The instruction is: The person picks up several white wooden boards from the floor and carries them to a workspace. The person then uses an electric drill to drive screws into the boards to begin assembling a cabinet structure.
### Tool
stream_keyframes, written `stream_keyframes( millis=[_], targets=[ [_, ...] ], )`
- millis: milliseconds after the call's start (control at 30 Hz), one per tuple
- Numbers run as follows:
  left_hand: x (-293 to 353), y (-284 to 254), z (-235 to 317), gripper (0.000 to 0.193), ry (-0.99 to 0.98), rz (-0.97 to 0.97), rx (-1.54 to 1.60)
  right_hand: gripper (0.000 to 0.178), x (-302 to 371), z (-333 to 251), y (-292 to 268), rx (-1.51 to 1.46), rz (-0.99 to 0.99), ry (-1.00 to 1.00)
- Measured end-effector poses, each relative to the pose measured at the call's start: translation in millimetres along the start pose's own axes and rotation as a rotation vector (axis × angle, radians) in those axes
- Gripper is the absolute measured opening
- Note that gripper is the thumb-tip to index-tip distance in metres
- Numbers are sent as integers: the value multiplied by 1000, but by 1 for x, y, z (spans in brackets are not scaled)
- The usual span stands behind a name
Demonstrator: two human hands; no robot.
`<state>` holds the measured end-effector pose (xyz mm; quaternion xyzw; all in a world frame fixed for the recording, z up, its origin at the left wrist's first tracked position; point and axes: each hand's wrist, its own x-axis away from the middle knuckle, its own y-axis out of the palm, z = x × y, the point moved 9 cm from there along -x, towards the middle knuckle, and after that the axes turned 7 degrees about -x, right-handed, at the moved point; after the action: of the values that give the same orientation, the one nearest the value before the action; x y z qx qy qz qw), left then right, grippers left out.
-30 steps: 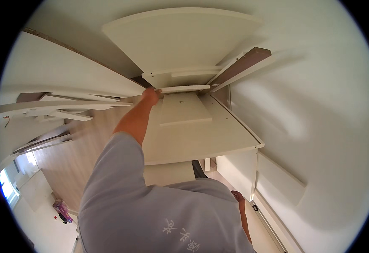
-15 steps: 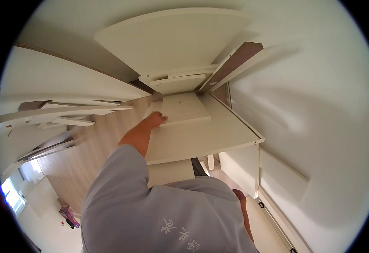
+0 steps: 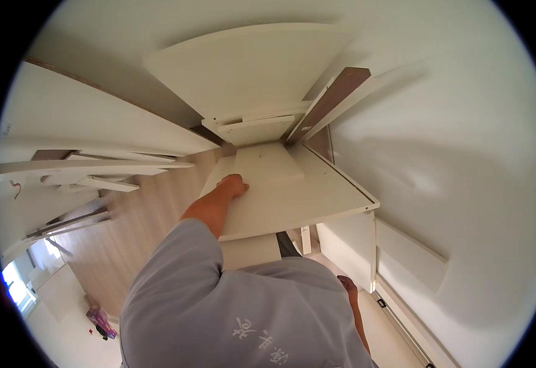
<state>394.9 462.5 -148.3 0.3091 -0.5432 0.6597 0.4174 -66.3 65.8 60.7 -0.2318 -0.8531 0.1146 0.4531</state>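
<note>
My left hand [image 3: 233, 185] is closed at the near left corner of a small white board [image 3: 268, 165], its curled fingers against the edge. That board lies flat on a larger white panel [image 3: 292, 205], which forms a raised top in front of me. My right hand [image 3: 345, 283] hangs low beside my body, partly hidden by the grey shirt, and its fingers do not show clearly.
A large panel with a curved edge [image 3: 249, 67] leans at the far wall, beside a brown-edged upright board [image 3: 341, 95]. More white panels [image 3: 96, 165] stand at the left. A purple box [image 3: 101, 322] sits at lower left.
My left hand has shifted slightly nearer along the small board's left edge to its corner. The whole view has tilted a little. My right hand stays low at my side.
</note>
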Motion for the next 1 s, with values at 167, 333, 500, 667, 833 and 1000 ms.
stream_keyframes(
  millis=[167,333,500,667,833,1000],
  targets=[
    [-6,-97,76,55,291,357,121,27,-2,23,3,-42,12,15],
    [50,-233,167,53,509,611,509,28,7,19,3,1,65,30],
    [110,-313,252,60,803,891,496,27,19,22,6,128,71,31],
    [122,-336,316,48,755,612,526,24,8,77,2,-63,65,180],
    [162,-276,352,29,1023,638,326,24,4,16,0,155,76,-90],
    [203,-213,368,39,1252,779,349,26,4,-42,1,156,88,-28]
  ],
)
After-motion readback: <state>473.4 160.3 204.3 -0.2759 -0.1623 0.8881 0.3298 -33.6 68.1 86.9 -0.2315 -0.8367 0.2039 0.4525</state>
